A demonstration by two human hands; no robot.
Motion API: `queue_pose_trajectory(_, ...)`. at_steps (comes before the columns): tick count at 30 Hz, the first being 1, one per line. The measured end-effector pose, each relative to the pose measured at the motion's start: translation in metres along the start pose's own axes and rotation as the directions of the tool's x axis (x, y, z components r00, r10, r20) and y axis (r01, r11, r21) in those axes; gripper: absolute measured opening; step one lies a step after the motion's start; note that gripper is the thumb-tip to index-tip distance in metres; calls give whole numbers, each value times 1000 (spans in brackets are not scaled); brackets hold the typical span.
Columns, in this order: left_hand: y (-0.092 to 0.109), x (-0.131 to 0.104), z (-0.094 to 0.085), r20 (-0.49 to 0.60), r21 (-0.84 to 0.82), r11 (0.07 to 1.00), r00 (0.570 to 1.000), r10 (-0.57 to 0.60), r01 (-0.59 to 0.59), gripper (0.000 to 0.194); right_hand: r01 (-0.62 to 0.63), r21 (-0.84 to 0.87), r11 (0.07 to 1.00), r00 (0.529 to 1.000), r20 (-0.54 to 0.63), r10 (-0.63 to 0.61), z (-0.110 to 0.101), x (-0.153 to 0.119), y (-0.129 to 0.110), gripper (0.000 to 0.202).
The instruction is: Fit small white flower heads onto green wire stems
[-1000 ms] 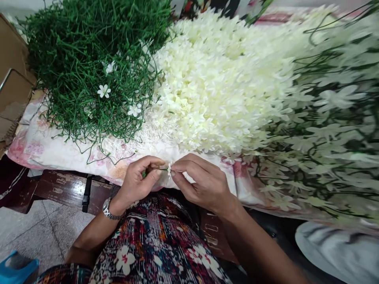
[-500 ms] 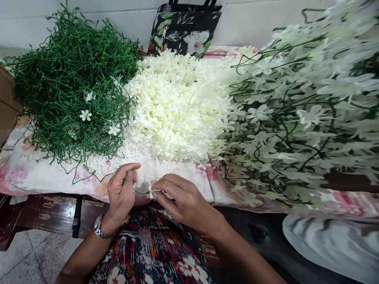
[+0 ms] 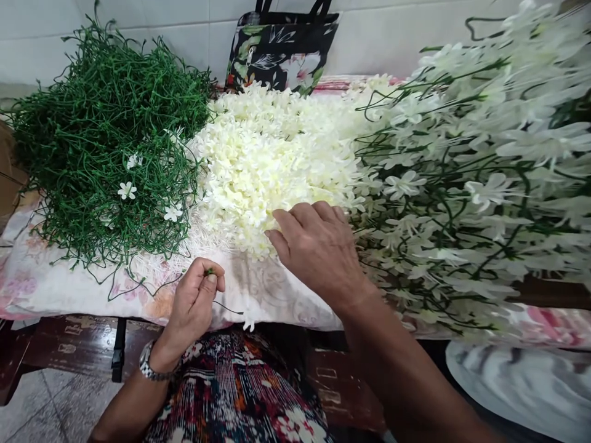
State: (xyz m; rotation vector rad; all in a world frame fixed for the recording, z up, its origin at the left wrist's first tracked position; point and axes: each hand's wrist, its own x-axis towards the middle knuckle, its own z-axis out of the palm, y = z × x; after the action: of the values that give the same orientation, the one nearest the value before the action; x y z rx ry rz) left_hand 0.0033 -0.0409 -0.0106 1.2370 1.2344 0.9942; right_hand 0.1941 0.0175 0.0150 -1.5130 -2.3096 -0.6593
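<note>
Left hand pinching thin green stem at upper end, small white blossom dangling at far tip, just right of wrist. Right hand fingers loosely spread, tips resting on heap of loose cream petals straight ahead of it, holding nothing seen. Tangle of bare green stems beyond left hand; finished flowered sprays to right of right hand. Floral cloth beneath all

counter: dark wood, front edge showing | floral cloth spread over it | on cloth, left to right: green stem heap, cream blossom pile, assembled white flower sprays | floral bag at back
</note>
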Motion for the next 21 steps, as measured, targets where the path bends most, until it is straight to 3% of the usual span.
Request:
queue_pose_trajectory(6,-3,1,1,-70,-28,997,995,69,-71,13,-19,31,999,1000,0,19,4,-6,-2,13)
queue_pose_trajectory(11,-1,1,5,-128,-35,994,986,102,-107,13,-31,221,975,998,-51,43,-3,-13,-1,10)
queue_pose_trajectory(16,4,1,12,-80,83,976,975,209,-203,11,8,450,893,994,-101,42,-11,-21,-3,5)
queue_pose_trajectory(21,8,1,20,-25,177,927,940,340,-330,27,47,673,738,992,-117,44,-21,-30,-20,12)
